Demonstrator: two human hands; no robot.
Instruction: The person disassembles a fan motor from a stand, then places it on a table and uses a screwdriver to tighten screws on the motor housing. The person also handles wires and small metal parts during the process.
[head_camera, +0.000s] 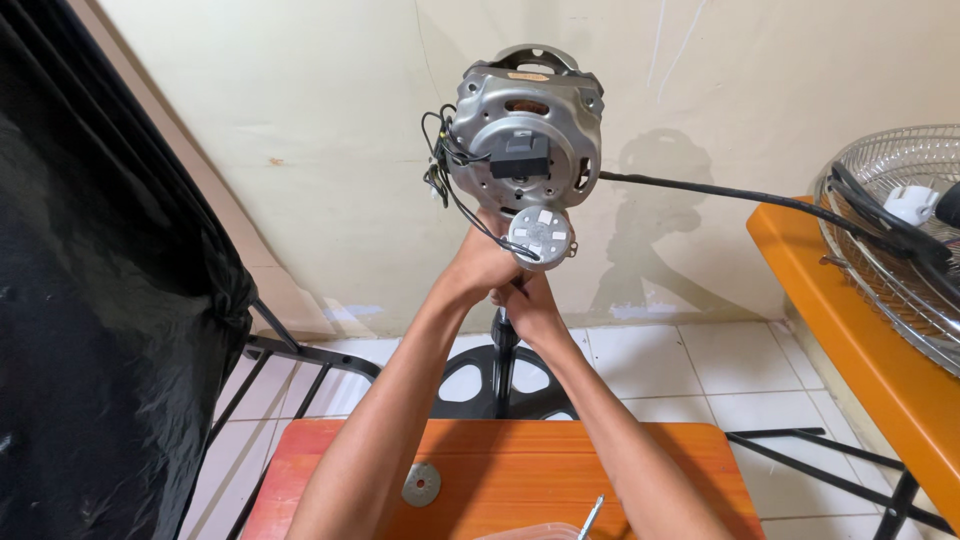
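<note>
Head camera looks down past a black plastic sheet (100, 300) hanging at the left and an orange wooden bench (500, 470) below, with a second orange bench (850, 340) at the right carrying a round wire fan guard (900, 230). Between them, against the cream wall (300, 120), a bare grey metal fan motor (527, 130) sits atop a thin black stand pole (505, 350), its black wires (445, 165) looping at the left side and a small round grey synchronous motor (541, 236) fixed beneath it. A black cable (720, 192) runs from the motor toward the guard. A silver metal disc (421, 484) lies on the near bench.

Both arms reach up and forward, forearms converging at the neck just under the motor. The left hand (483, 262) is wrapped around the neck, clamped on it; the right hand (530, 305) is closed just below, seemingly gripping a small tool or fastener, though its fingers hide what.

Judged from this, steadying the motor firmly with one hand while the other turns squarely, clear of the loose wires, would serve the work well.
</note>
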